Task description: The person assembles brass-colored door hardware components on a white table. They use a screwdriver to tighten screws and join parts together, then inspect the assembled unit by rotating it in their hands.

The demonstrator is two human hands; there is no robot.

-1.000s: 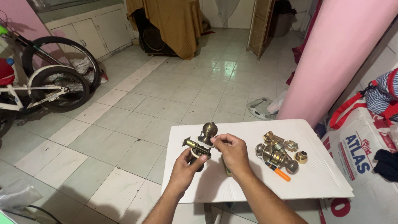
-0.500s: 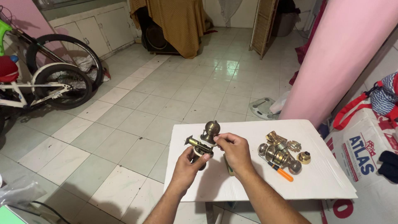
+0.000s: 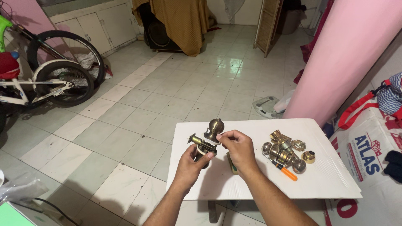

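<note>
Pale floor tiles (image 3: 138, 113) surrounded a small white table (image 3: 326, 180). Above its left part, the left hand (image 3: 193, 162) was closed around a brass door knob assembly (image 3: 208, 140), while the right hand (image 3: 237, 149) pinched its upper end. More brass lock parts (image 3: 285, 151) and an orange-handled screwdriver (image 3: 284, 170) lay to the right.

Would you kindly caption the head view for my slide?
Both hands, left hand and right hand, hold a brass doorknob assembly above a white table.

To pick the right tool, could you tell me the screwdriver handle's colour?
Orange, on the screwdriver lying on the white board; head view.
</note>
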